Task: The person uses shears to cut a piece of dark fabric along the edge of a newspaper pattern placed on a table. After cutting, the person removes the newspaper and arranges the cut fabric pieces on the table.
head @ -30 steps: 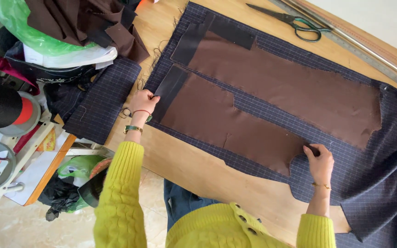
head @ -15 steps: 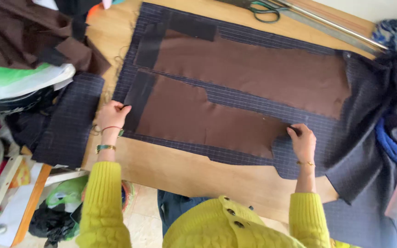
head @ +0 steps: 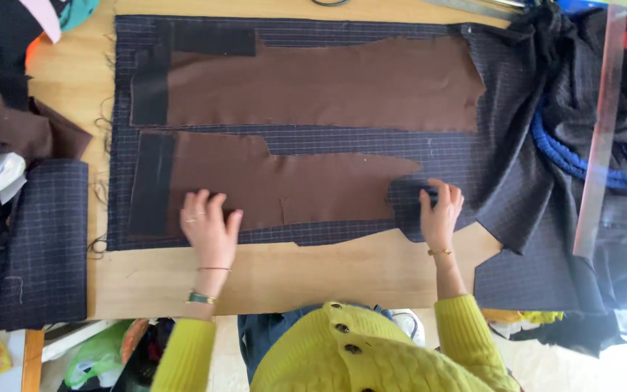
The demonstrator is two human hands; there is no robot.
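Note:
A dark navy checked fabric [head: 444, 149] lies spread on a wooden table [head: 328, 272]. Two brown pattern-shaped cloth pieces rest on it: a long upper piece [head: 328, 83] and a lower piece [head: 292, 185]. My left hand [head: 208, 225] lies flat, fingers apart, on the near left part of the lower brown piece. My right hand [head: 440, 210] presses on the navy fabric just past the brown piece's right tip, fingers curled at the cloth. I cannot tell whether it pinches anything. I wear yellow knitted sleeves.
A folded navy checked piece [head: 45, 239] and brown scraps [head: 27, 131] lie at the left. Bunched dark cloth with a blue cord [head: 582, 167] and a long clear ruler [head: 600, 131] sit at the right. Bags and clutter lie below the table's left end.
My left hand has moved from the fabric's left edge onto the lower brown piece. My right hand stays near the piece's right tip. The view has shifted, so the cloth lies squarer.

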